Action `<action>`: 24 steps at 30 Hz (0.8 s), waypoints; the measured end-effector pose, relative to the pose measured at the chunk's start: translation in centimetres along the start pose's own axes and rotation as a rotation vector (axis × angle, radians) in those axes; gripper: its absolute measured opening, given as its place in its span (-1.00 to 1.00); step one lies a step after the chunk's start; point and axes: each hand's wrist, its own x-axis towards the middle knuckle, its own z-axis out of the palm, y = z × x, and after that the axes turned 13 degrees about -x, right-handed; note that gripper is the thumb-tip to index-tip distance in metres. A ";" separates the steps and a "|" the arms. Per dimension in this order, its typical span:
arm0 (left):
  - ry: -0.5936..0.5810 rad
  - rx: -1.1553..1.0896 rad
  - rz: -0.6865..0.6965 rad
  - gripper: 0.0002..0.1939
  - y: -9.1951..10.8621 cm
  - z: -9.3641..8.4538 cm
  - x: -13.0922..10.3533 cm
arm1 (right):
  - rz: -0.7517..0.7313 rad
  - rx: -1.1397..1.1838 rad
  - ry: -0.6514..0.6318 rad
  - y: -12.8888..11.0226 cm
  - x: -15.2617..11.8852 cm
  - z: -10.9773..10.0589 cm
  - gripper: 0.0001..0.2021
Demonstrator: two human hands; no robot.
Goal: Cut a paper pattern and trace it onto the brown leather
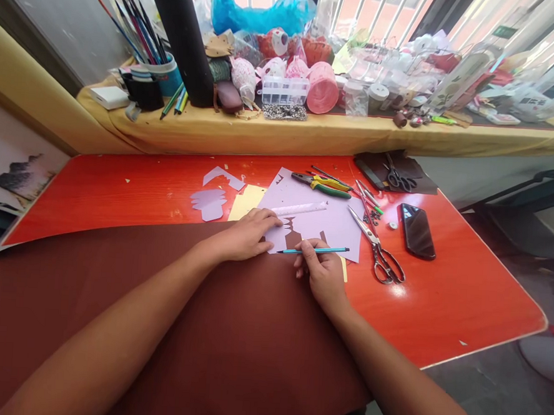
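A large brown sheet, leather-like, [250, 331] covers the near part of the table and hangs over its front edge. My left hand [249, 236] lies flat at its far edge, fingers reaching onto a lilac paper sheet [342, 221] with cut-out shapes. Between finger and thumb, my right hand [320, 274] grips a blue pen [328, 250], its dark tip pointing left toward the left hand. Just beyond the hands lies a clear ruler [300, 209]. A cut-out piece of lilac paper [208, 204] and a yellow sheet [247, 200] are to the left.
Right of the paper lie scissors [373, 241], a black phone [417, 231] and pliers [323, 185] with several pens. Smaller scissors [399, 177] rest on dark material at the back. The windowsill [244, 133] holds a pen cup [165, 75], a dark roll [184, 39] and many craft items.
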 end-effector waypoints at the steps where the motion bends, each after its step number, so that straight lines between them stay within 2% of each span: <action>1: -0.004 0.003 -0.001 -0.48 0.0 -0.1 0.0 | 0.006 0.003 -0.002 -0.1 0.1 0.0 -0.59; 8: -0.027 0.035 0.000 -0.51 -0.1 -0.4 0.3 | 0.062 0.068 0.000 -1.4 0.1 -0.6 -0.59; 15: -0.039 0.045 0.051 -0.53 -0.9 -0.5 0.8 | -0.064 -0.007 -0.053 -2.7 -0.1 0.3 -0.66; 24: -0.014 0.001 0.053 -0.52 -1.2 -0.1 0.3 | -0.095 -0.081 0.064 -0.7 0.0 1.6 -0.60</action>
